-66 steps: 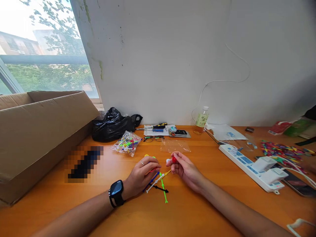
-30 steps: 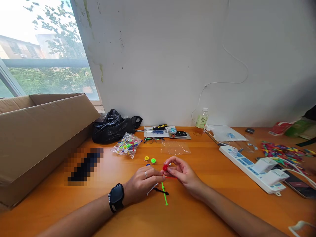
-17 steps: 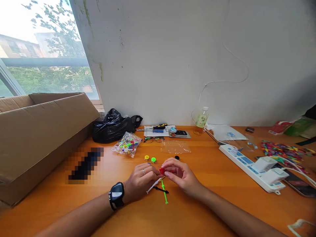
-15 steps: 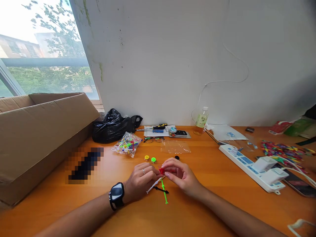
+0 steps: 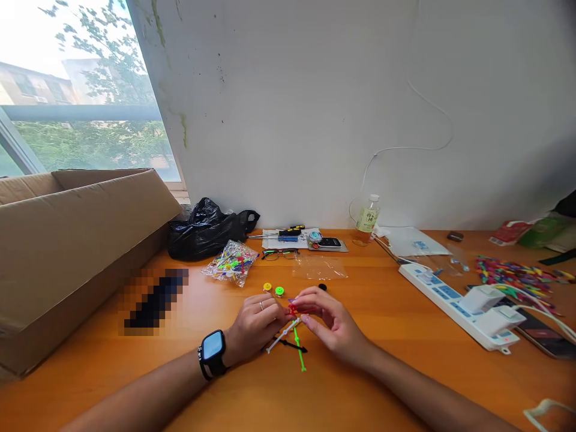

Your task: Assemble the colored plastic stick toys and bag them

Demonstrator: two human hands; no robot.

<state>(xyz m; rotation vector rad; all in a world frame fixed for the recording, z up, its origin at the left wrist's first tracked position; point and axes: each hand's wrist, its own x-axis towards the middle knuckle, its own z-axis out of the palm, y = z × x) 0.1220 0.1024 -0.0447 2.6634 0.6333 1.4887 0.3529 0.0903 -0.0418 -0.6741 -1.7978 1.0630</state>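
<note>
My left hand, with a ring and a watch, is closed, its fingertips pinching a small red plastic piece. My right hand arches over from the right. Its fingertips are at the red piece, and the thumb is spread from the fingers. A tiny purple bit shows by the right fingertips; its shape is unclear. Below the hands are a white plastic stick, a green stick and a black stick, crossing one another. Their upper ends are close to the red piece; whether they are joined is hard to see.
Beyond my hands are a yellow disc, a green disc and a black round piece. A clear bag of coloured parts lies further back. A cardboard box stands left; a power strip lies right.
My right thumb and fingers have parted slightly around the red piece. More of the red piece and the white stick's upper end shows. My left hand has barely shifted.
</note>
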